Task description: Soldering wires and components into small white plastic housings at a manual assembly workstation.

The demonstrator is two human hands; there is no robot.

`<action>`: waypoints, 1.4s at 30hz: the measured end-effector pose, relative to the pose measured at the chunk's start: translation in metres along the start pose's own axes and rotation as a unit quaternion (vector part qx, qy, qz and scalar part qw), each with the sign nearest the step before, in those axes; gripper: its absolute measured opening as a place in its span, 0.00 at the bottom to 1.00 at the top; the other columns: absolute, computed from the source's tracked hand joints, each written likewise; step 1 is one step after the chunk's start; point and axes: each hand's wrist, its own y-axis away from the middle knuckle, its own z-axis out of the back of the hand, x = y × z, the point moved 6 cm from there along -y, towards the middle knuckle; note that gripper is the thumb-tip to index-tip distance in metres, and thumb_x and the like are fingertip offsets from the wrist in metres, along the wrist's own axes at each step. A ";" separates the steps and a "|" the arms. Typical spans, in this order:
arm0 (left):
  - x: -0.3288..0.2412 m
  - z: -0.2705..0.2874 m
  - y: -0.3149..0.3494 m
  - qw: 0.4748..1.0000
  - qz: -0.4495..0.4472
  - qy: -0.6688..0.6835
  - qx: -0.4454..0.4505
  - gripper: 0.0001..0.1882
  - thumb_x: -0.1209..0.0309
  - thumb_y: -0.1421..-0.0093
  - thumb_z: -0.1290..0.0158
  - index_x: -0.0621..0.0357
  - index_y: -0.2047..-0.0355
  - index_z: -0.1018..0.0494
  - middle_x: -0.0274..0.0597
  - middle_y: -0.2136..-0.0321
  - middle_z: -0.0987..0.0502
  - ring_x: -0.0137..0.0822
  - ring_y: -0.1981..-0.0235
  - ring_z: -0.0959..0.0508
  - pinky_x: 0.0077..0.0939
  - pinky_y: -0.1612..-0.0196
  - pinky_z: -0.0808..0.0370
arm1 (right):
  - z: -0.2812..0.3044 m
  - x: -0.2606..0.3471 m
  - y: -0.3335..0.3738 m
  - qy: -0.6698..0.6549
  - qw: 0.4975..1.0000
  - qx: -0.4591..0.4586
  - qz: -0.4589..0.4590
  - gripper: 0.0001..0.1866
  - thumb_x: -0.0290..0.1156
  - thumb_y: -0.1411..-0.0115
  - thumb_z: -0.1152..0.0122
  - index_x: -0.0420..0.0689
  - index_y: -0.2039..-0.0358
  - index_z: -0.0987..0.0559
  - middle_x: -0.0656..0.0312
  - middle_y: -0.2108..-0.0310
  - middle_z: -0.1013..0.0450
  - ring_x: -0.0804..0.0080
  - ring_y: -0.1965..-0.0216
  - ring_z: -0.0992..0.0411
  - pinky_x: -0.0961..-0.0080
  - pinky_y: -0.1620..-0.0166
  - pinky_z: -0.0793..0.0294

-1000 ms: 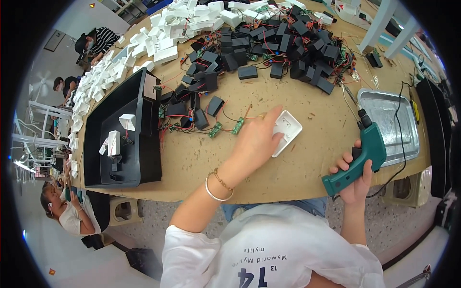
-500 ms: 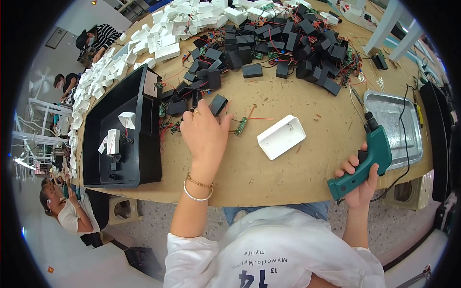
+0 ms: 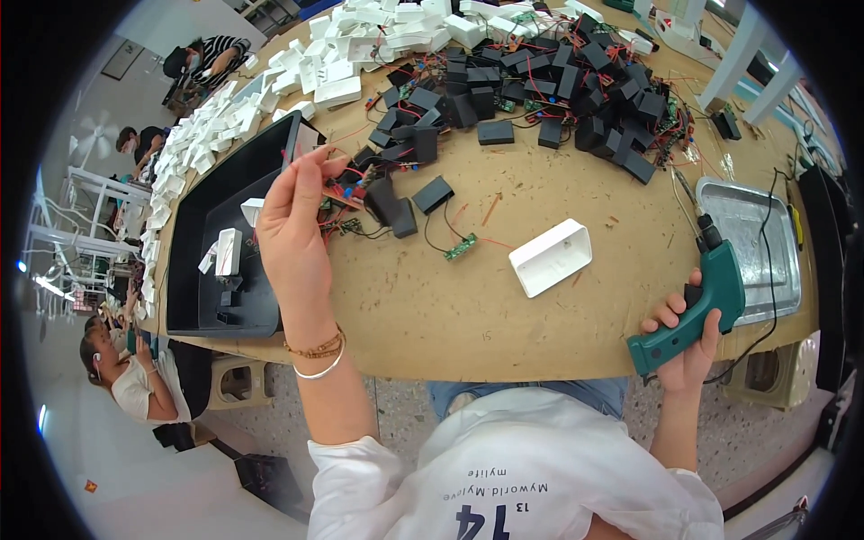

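My right hand is wrapped round the grip of a green soldering gun, its tip pointing away over the table. My left hand is raised by the right edge of a black bin. Its thumb and fingers are drawn together beside thin red wires; whatever they hold is too small to make out. Right of that hand, a black box-shaped part is wired to a small green circuit board. An open white plastic case lies between my hands.
Black parts with boards and red wires are heaped at the back, beside piled white cases. At right are a metal tray and a black cord. White cases sit in the bin. Other people work at far left.
My left hand has moved left and away from me, from the black parts to the bin's edge, its fingers now together. The wired board has shifted slightly. My right hand keeps the soldering gun.
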 end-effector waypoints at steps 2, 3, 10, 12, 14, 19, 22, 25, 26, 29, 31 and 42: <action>-0.009 0.000 -0.003 0.994 -0.035 0.100 0.016 0.14 0.66 0.36 0.53 0.66 0.58 0.28 0.44 0.65 0.22 0.32 0.63 0.23 0.28 0.55 0.27 | -0.001 -0.001 0.000 -0.003 1.000 -0.006 0.003 0.27 0.47 0.35 0.54 0.56 0.38 0.46 0.65 0.61 0.37 0.74 0.61 0.37 0.65 0.52 0.36; -0.012 0.002 -0.004 0.994 -0.035 0.099 0.016 0.14 0.66 0.36 0.53 0.66 0.58 0.28 0.44 0.65 0.22 0.32 0.63 0.23 0.28 0.55 0.27 | 0.000 0.000 -0.001 -0.004 1.000 -0.006 0.002 0.27 0.47 0.35 0.54 0.56 0.38 0.46 0.65 0.61 0.37 0.74 0.61 0.37 0.65 0.52 0.36; -0.008 -0.011 0.011 0.980 0.105 0.044 0.161 0.14 0.67 0.34 0.56 0.64 0.56 0.31 0.42 0.70 0.23 0.29 0.70 0.23 0.22 0.66 0.26 | -0.001 0.001 0.001 0.000 1.000 -0.007 0.003 0.27 0.47 0.36 0.54 0.56 0.39 0.45 0.65 0.62 0.37 0.74 0.61 0.37 0.65 0.53 0.36; 0.007 -0.035 0.032 0.957 0.193 0.052 0.210 0.11 0.69 0.35 0.56 0.63 0.57 0.30 0.40 0.71 0.23 0.25 0.74 0.26 0.18 0.70 0.30 | 0.000 0.004 0.001 0.004 1.000 -0.016 0.006 0.27 0.47 0.36 0.53 0.56 0.39 0.45 0.66 0.62 0.38 0.75 0.61 0.37 0.65 0.53 0.36; 0.015 -0.055 0.058 0.940 0.246 0.051 0.229 0.09 0.72 0.37 0.52 0.63 0.61 0.29 0.37 0.74 0.23 0.23 0.76 0.27 0.16 0.72 0.30 | 0.001 0.003 0.003 -0.003 1.000 -0.024 0.003 0.28 0.47 0.36 0.52 0.57 0.39 0.45 0.66 0.63 0.38 0.75 0.62 0.38 0.65 0.53 0.37; 0.017 -0.101 0.106 0.955 0.179 -0.124 0.203 0.04 0.73 0.44 0.44 0.62 0.72 0.25 0.36 0.77 0.23 0.20 0.82 0.30 0.13 0.80 0.35 | 0.004 -0.001 0.001 0.002 0.999 -0.053 0.003 0.29 0.48 0.37 0.51 0.57 0.39 0.45 0.67 0.65 0.39 0.75 0.63 0.39 0.64 0.53 0.37; 0.016 -0.124 0.118 0.947 0.077 -0.233 0.207 0.03 0.74 0.45 0.44 0.60 0.72 0.25 0.45 0.66 0.24 0.31 0.73 0.26 0.22 0.71 0.30 | 0.001 -0.002 0.003 0.019 0.999 -0.037 0.017 0.29 0.48 0.38 0.50 0.56 0.39 0.45 0.67 0.65 0.40 0.75 0.64 0.40 0.64 0.54 0.37; 0.016 -0.142 0.127 0.888 -0.173 -0.394 0.162 0.04 0.74 0.45 0.45 0.61 0.73 0.28 0.52 0.54 0.30 0.46 0.59 0.29 0.39 0.57 0.32 | -0.003 -0.001 0.005 0.082 0.996 -0.010 0.038 0.30 0.48 0.39 0.48 0.53 0.40 0.44 0.66 0.66 0.39 0.75 0.65 0.39 0.66 0.56 0.38; 0.024 -0.146 0.127 0.895 -0.169 -0.380 0.161 0.04 0.75 0.45 0.46 0.61 0.73 0.30 0.53 0.51 0.33 0.51 0.55 0.32 0.45 0.54 0.36 | -0.004 -0.002 0.007 0.085 0.996 -0.016 0.037 0.30 0.48 0.39 0.48 0.53 0.40 0.44 0.66 0.66 0.39 0.75 0.65 0.39 0.66 0.56 0.38; 0.037 -0.161 0.127 0.888 -0.193 -0.387 0.155 0.06 0.75 0.45 0.48 0.62 0.72 0.35 0.53 0.50 0.33 0.53 0.56 0.33 0.47 0.54 0.37 | -0.006 -0.002 0.011 0.180 0.982 -0.013 0.053 0.32 0.49 0.41 0.45 0.51 0.41 0.44 0.65 0.67 0.37 0.75 0.67 0.37 0.69 0.58 0.38; 0.050 -0.165 0.129 0.893 -0.159 -0.386 0.168 0.06 0.75 0.45 0.48 0.62 0.71 0.34 0.51 0.51 0.33 0.51 0.59 0.32 0.43 0.56 0.35 | -0.006 -0.002 0.016 0.218 0.974 -0.014 0.064 0.33 0.51 0.44 0.43 0.48 0.43 0.41 0.64 0.68 0.35 0.75 0.69 0.35 0.71 0.60 0.39; 0.059 -0.160 0.127 0.920 -0.133 -0.342 0.135 0.05 0.78 0.49 0.45 0.63 0.75 0.32 0.49 0.55 0.30 0.47 0.64 0.30 0.36 0.61 0.32 | -0.016 -0.008 0.035 0.388 0.910 -0.140 -0.038 0.32 0.47 0.49 0.41 0.31 0.55 0.31 0.52 0.65 0.31 0.71 0.78 0.30 0.69 0.63 0.30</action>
